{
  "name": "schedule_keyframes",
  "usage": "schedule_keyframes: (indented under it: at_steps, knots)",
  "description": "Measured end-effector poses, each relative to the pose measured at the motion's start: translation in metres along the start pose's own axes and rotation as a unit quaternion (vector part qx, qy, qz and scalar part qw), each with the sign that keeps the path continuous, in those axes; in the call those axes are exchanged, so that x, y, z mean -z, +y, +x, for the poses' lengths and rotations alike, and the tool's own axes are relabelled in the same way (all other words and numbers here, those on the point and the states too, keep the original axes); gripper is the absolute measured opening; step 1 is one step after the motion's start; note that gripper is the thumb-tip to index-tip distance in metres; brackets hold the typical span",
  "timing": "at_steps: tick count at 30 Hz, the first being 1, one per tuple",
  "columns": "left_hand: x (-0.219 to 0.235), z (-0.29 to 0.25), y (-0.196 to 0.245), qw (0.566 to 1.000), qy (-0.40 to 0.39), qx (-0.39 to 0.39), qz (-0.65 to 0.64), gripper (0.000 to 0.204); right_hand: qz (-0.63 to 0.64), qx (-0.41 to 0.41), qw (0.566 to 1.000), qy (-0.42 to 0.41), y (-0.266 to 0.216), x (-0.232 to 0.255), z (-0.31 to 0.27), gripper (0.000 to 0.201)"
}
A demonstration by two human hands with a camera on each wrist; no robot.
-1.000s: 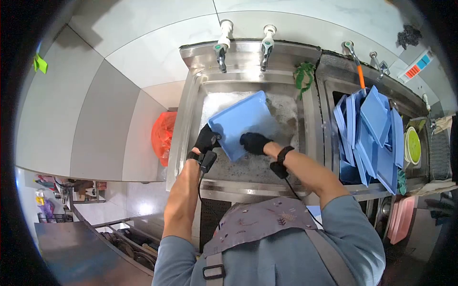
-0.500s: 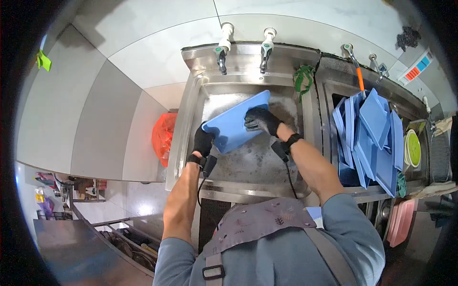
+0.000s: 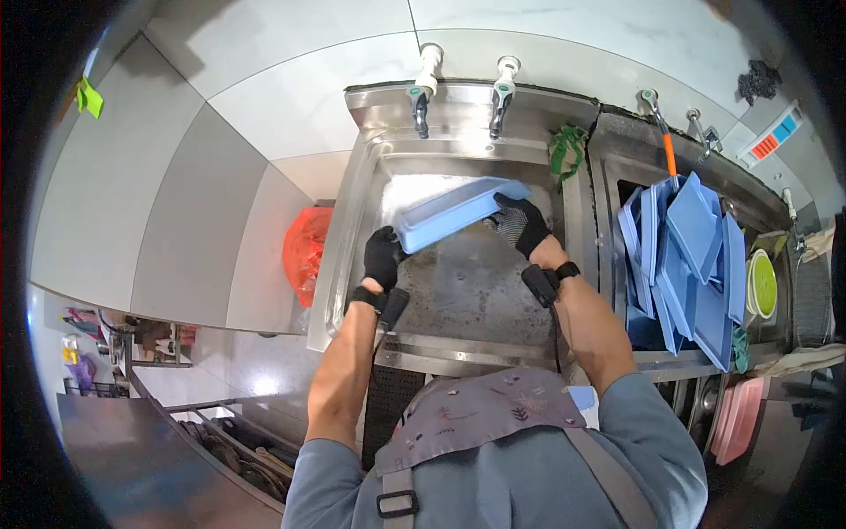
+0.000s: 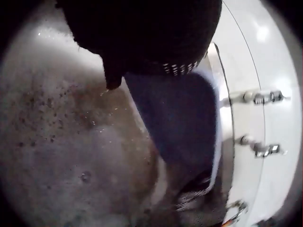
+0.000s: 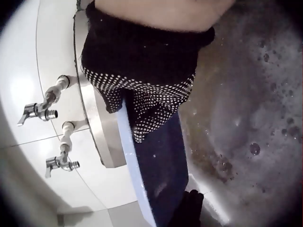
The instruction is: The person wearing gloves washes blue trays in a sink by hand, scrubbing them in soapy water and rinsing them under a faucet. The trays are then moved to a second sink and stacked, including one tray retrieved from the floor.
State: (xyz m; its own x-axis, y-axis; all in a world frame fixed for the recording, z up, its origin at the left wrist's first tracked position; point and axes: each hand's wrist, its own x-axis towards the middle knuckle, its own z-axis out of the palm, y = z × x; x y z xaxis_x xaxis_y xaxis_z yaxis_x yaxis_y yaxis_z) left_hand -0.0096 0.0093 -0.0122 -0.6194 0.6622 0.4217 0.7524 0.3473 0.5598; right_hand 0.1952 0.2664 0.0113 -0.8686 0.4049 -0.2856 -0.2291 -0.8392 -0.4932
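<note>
Both hands wear black gloves and hold a light blue plastic tray, tilted steeply on its long side over the soapy water of a steel sink. My left hand grips the tray's left end; in the left wrist view, the back of that glove hides the grasp. At the other end, my right hand holds the rim. The right wrist view shows dotted glove fingers curled over the tray's edge, the thumb on the opposite side.
Several blue trays are piled in the right-hand sink, near a container with a green lid. Two taps project over the back of the left sink. A green cloth hangs at its back right corner, and a red plastic bag sits left.
The tray has gone from facing up to tilted on its side, farther toward the back of the sink. My right hand has moved from the tray's near side up to its right end.
</note>
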Motion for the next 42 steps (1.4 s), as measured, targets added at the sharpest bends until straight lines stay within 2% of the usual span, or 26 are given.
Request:
schedule_keyframes:
  at_steps: [2,4,5,6,7,8,10,11,12,14,16,18,19,20,21,22,23,25,26,27,28,29,30,34,38,42]
  knots:
    - [0.029,0.013,0.015,0.942,-0.290,0.042,0.161,0.042,-0.024,0.035,0.999,0.007,-0.002,0.001,-0.009,0.020]
    - [-0.003,0.003,-0.030,0.962,-0.216,-0.021,0.164,0.037,-0.199,0.062,0.978,-0.007,-0.004,0.020,-0.008,0.024]
    - [-0.008,0.004,-0.015,0.925,-0.177,0.228,-0.249,0.033,-0.355,0.075,0.931,-0.035,-0.003,0.018,-0.015,0.026]
    - [-0.011,0.005,-0.008,0.670,-0.095,0.424,-0.602,0.030,-0.499,0.086,0.860,-0.063,0.000,0.018,-0.021,0.028]
    - [-0.014,0.009,-0.022,0.661,-0.117,0.484,-0.561,0.029,-0.385,0.025,0.921,-0.045,0.005,0.034,-0.017,0.023]
    - [-0.020,0.000,-0.032,0.661,-0.118,0.486,-0.560,0.029,-0.384,0.023,0.922,-0.044,0.008,0.052,-0.016,0.023]
    - [0.008,-0.005,0.013,0.780,-0.081,0.298,-0.545,0.028,-0.506,0.084,0.848,-0.132,0.013,0.083,-0.012,0.024]
    - [0.005,-0.008,0.006,0.780,-0.082,0.300,-0.543,0.028,-0.425,-0.133,0.891,0.087,0.013,0.087,0.001,0.035]
    - [-0.002,-0.012,-0.009,0.811,-0.069,0.252,-0.523,0.028,-0.425,-0.135,0.891,0.086,0.014,0.095,0.016,0.035]
    - [0.001,-0.016,-0.011,0.840,-0.059,0.205,-0.499,0.027,-0.788,-0.036,0.559,0.256,0.025,0.135,0.041,0.036]
    - [0.012,-0.016,0.008,0.821,-0.063,0.261,-0.504,0.025,-0.814,0.089,0.512,0.261,0.047,0.172,0.056,0.047]
    - [-0.001,-0.010,-0.020,0.781,-0.106,0.370,-0.492,0.025,-0.742,0.056,0.614,0.263,0.055,0.136,0.062,0.042]
    - [-0.008,-0.010,-0.032,0.729,-0.146,0.474,-0.471,0.026,-0.868,0.188,0.447,0.107,0.064,0.131,0.054,0.038]
    - [-0.010,-0.012,-0.030,0.729,-0.148,0.474,-0.471,0.026,-0.825,0.139,0.541,0.087,0.067,0.102,0.060,0.037]
    - [-0.011,-0.018,-0.026,0.929,-0.104,0.189,-0.302,0.028,-0.814,0.056,0.575,0.065,0.070,0.062,0.057,0.037]
    - [-0.012,-0.022,-0.023,0.987,-0.045,-0.124,-0.088,0.030,-0.762,0.175,0.620,0.065,0.083,0.030,0.039,0.036]
    - [-0.011,-0.023,-0.019,0.987,-0.047,-0.123,-0.089,0.030,-0.802,0.255,0.540,-0.024,0.096,0.008,0.026,0.037]
    - [-0.010,-0.020,-0.011,0.989,-0.064,-0.119,-0.062,0.033,-0.769,0.185,0.609,-0.065,0.117,-0.046,-0.003,0.043]
    - [-0.022,-0.023,-0.027,0.988,-0.064,-0.122,-0.063,0.033,-0.796,0.168,0.558,-0.166,0.098,-0.093,-0.035,0.046]
    - [-0.042,-0.028,-0.056,0.967,-0.109,0.025,-0.230,0.035,-0.716,0.209,0.658,-0.099,0.141,-0.063,-0.015,0.054]
    - [-0.051,-0.032,-0.073,0.895,-0.148,0.171,-0.384,0.036,-0.716,0.211,0.658,-0.100,0.139,-0.062,-0.013,0.054]
    - [-0.012,-0.025,-0.034,0.980,-0.145,-0.046,-0.125,0.035,-0.748,0.241,0.606,-0.124,0.137,-0.060,-0.014,0.060]
    - [-0.004,-0.028,-0.029,0.980,-0.147,-0.045,-0.124,0.035,-0.775,0.268,0.553,-0.147,0.135,-0.056,-0.017,0.065]
    - [0.005,-0.030,-0.018,0.995,-0.055,-0.078,-0.042,0.036,-0.781,0.190,0.595,0.001,0.096,-0.008,0.008,0.080]
    - [-0.016,-0.028,-0.042,0.959,0.005,0.101,-0.266,0.040,-0.773,0.245,0.577,-0.099,0.109,-0.023,-0.018,0.082]
    - [0.013,-0.012,-0.013,0.993,-0.004,-0.099,-0.063,0.038,-0.800,0.304,0.488,-0.171,0.112,-0.073,-0.056,0.081]
